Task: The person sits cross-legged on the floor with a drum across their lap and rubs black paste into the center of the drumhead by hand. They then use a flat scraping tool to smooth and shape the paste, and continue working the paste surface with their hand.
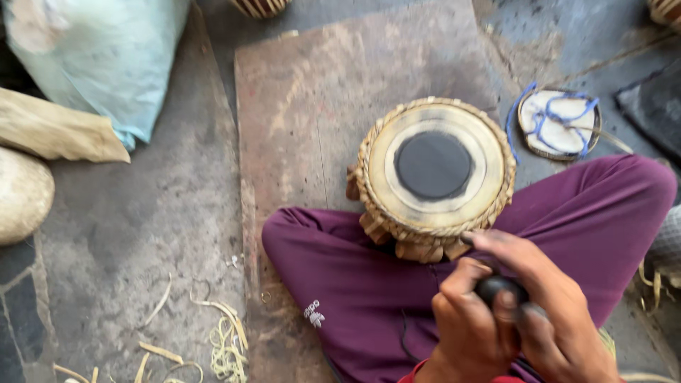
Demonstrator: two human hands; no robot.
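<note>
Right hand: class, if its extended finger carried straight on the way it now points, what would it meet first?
The right hand points up and left, so it would likely first meet the braided rim of the small drum, near its lower edge. Depth is unclear from this one view.

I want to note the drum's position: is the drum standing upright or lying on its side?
Upright: the drum shows its round skin with the black centre facing up, seen from the head view, its body standing against the purple trouser legs.

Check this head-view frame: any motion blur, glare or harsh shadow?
Head view: soft motion blur throughout, edges of the drum and both hands smeared; left hand and right hand clasp a small dark object; light flat and diffuse, no glare, no harsh shadows.
</note>
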